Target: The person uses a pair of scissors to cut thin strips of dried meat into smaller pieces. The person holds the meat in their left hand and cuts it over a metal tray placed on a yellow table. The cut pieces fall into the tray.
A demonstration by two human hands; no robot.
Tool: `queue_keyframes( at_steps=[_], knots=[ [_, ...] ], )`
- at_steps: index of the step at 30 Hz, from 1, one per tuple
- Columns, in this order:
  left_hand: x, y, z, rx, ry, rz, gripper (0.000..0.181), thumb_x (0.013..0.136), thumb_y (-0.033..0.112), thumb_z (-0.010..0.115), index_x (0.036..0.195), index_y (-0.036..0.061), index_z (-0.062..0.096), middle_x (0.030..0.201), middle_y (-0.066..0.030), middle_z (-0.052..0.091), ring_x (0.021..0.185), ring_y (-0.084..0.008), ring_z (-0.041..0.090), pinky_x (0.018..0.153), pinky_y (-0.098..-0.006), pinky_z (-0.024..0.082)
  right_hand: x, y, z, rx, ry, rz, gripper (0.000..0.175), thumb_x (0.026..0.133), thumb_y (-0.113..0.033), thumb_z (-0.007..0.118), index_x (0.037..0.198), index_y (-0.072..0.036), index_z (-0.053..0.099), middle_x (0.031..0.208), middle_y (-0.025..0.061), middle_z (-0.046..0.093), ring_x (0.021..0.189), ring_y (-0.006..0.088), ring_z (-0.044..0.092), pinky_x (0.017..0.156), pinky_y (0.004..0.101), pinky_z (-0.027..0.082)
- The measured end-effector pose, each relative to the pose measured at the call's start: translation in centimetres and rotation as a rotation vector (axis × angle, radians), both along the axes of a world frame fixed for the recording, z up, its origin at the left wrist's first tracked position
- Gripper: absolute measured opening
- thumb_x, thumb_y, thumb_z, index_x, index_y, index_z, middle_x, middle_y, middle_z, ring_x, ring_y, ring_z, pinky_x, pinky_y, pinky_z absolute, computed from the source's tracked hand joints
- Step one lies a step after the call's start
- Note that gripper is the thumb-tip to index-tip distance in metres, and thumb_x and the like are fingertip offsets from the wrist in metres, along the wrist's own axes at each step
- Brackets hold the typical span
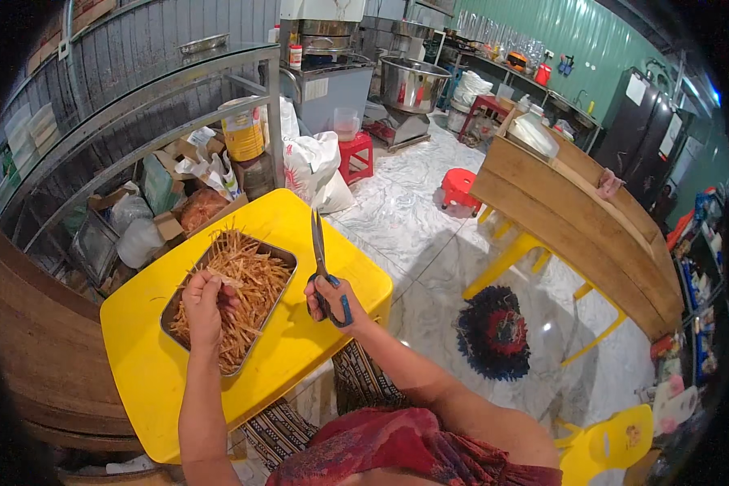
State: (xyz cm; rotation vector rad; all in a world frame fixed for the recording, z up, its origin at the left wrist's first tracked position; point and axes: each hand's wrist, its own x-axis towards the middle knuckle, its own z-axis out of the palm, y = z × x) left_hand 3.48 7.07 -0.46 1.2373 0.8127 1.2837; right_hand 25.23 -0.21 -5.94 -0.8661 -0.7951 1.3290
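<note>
My left hand [205, 304] is over a metal tray [273, 313], its thumb and fingers pinched on a few thin pale strips [228, 280]. A heap of dried brown strips [249, 267] fills the tray, some poking past its far rim. What the strips are made of cannot be told. To the right of the tray, my right hand [334, 301] grips blue-handled scissors [320, 249] above the yellow table [340, 261]. The blades point away from me and look nearly closed. They are apart from the strips.
Left of the table runs a brown wooden surface [42, 340]. Beyond it, boxes and bags lie under a metal-framed rack [158, 133]. White sacks [316, 167] and a red stool [458, 185] stand on the floor ahead. A long wooden trough [571, 219] is at the right.
</note>
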Motion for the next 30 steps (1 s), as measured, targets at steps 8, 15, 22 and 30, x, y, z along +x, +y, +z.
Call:
queue_keyframes(
  at_steps=[8, 15, 22, 30],
  knots=[
    [0.0, -0.1, 0.1, -0.011, -0.002, -0.011, 0.012, 0.086, 0.013, 0.046, 0.075, 0.0073, 0.048, 0.06, -0.0027, 0.054, 0.046, -0.0089, 0.053, 0.04, -0.0192, 0.04, 0.0, -0.2, 0.4, 0.043, -0.052, 0.002, 0.022, 0.084, -0.022, 0.055, 0.073, -0.004, 0.05, 0.055, 0.0036, 0.049, 0.043, 0.0118, 0.046, 0.041, 0.0243, 0.038],
    [0.2, 0.0, 0.1, 0.003, -0.016, -0.019, 0.013, 0.086, 0.012, 0.045, 0.075, 0.0072, 0.048, 0.06, -0.0027, 0.054, 0.045, -0.0089, 0.053, 0.039, -0.0193, 0.04, 0.0, -0.3, 0.4, 0.082, -0.09, 0.001, 0.018, 0.082, -0.018, 0.059, 0.073, -0.005, 0.05, 0.053, 0.0026, 0.049, 0.043, 0.0109, 0.046, 0.041, 0.024, 0.038],
    [-0.2, -0.2, 0.5, -0.022, 0.009, 0.022, 0.011, 0.084, 0.011, 0.045, 0.075, 0.0063, 0.048, 0.059, -0.0043, 0.054, 0.043, -0.0113, 0.052, 0.037, -0.0213, 0.042, -0.7, -0.4, 0.8, 0.083, -0.127, -0.026, 0.016, 0.079, -0.015, 0.061, 0.077, -0.004, 0.051, 0.057, 0.0018, 0.049, 0.046, 0.0098, 0.046, 0.044, 0.0233, 0.039],
    [-1.0, 0.0, -0.3, 0.075, 0.023, -0.139, 0.013, 0.085, 0.013, 0.045, 0.081, 0.0045, 0.054, 0.063, -0.0028, 0.054, 0.053, -0.01, 0.052, 0.048, -0.0224, 0.043, -2.5, 0.3, -0.2, 0.124, -0.435, -0.148, 0.02, 0.071, -0.005, 0.069, 0.085, -0.003, 0.055, 0.076, 0.0033, 0.057, 0.07, 0.0113, 0.054, 0.06, 0.026, 0.048]
  ],
)
